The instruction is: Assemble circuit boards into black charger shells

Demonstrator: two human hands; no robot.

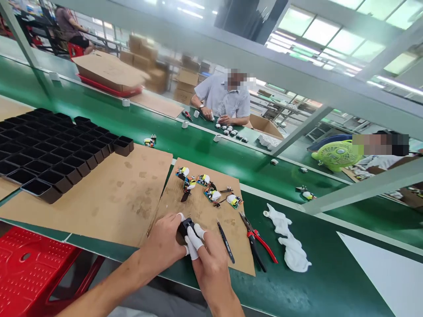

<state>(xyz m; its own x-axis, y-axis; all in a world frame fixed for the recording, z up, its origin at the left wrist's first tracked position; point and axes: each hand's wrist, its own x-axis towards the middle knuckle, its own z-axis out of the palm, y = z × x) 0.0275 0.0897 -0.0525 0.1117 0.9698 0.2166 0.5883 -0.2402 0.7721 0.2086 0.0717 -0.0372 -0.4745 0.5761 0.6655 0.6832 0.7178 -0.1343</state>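
Observation:
Both my hands meet over a cardboard sheet (198, 211) at the table's near edge. My left hand (165, 244) and my right hand (206, 259), fingertips in white finger cots, are closed together on a small black plastic housing (185, 226). Beyond it on the same sheet lie several small green circuit boards with white parts (206, 187). Black tweezers (225, 241) lie just right of my right hand. Red-handled pliers (256, 240) rest further right, partly off the sheet.
A black tray of square cells (49, 149) sits at left on a larger cardboard sheet (109, 193). White gloves (291, 242) lie on the green belt. A red stool (29, 268) stands lower left. A seated person (223, 101) works across the conveyor; a green fan (333, 154) stands at right.

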